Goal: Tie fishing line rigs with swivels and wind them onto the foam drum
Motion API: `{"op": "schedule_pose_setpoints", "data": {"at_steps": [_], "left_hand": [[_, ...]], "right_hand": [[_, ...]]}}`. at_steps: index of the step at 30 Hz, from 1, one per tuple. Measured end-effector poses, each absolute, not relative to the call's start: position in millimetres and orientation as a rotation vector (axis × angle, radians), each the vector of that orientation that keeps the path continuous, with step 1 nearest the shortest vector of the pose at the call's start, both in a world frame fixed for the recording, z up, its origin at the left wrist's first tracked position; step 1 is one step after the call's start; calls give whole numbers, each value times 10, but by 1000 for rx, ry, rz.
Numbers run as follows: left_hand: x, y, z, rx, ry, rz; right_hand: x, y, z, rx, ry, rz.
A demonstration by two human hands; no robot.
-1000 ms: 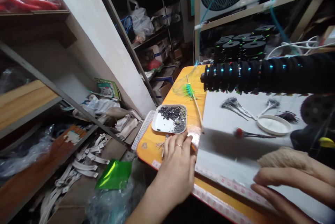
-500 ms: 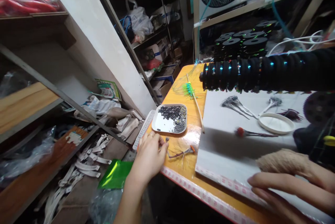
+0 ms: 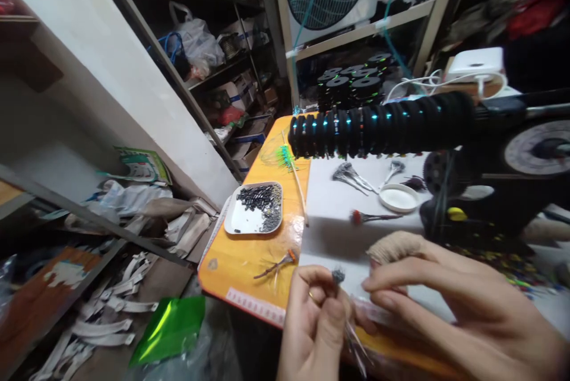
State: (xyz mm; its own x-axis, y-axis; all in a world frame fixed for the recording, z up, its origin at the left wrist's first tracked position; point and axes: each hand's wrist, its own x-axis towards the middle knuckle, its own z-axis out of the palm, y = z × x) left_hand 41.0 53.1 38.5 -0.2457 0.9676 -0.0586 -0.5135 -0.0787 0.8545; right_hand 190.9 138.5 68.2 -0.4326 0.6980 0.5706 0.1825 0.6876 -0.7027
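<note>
My left hand is pinched round a small bundle of thin stems with a fuzzy grey head. The loose stem ends hang below the fingers, and a ring is on one finger. Just to the right, my right hand has its fingertips drawn together, one digit wrapped in a tan covering. Whether a tiny item sits between those tips is hidden. Behind the hands, a bundle with a red head and grey-headed bundles lie on the white board. An orange-tipped bundle rests on the yellow table.
A white tray of small black and grey pieces stands at the table's left. A black ringed machine arm spans above the board. Nearby are a round white lid, a stick with green bristles and, below left, green film.
My left hand has left the spot by the tray and come right, beside my right hand, with the grey-headed bundle in it. The view has swung to the right.
</note>
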Motion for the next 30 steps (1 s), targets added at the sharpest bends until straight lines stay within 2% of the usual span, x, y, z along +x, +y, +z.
{"op": "schedule_pose_setpoints", "data": {"at_steps": [5,13,20,25,30], "left_hand": [[570,576,319,600,956,1579],[674,542,348,910,1396,1608],[668,539,421,1048,1677,1905],[649,569,368,916,1259,2022],[479,547,343,616,840,1821]], "right_hand": [[1870,1399,703,-696,-1960,759],[1886,1330,682,-728,-1914,696],[1944,1303,617,-558,-2136,755],[1965,1295,607,-449,-2155,783],[1942,1333,565,-564,-2134,685]]}}
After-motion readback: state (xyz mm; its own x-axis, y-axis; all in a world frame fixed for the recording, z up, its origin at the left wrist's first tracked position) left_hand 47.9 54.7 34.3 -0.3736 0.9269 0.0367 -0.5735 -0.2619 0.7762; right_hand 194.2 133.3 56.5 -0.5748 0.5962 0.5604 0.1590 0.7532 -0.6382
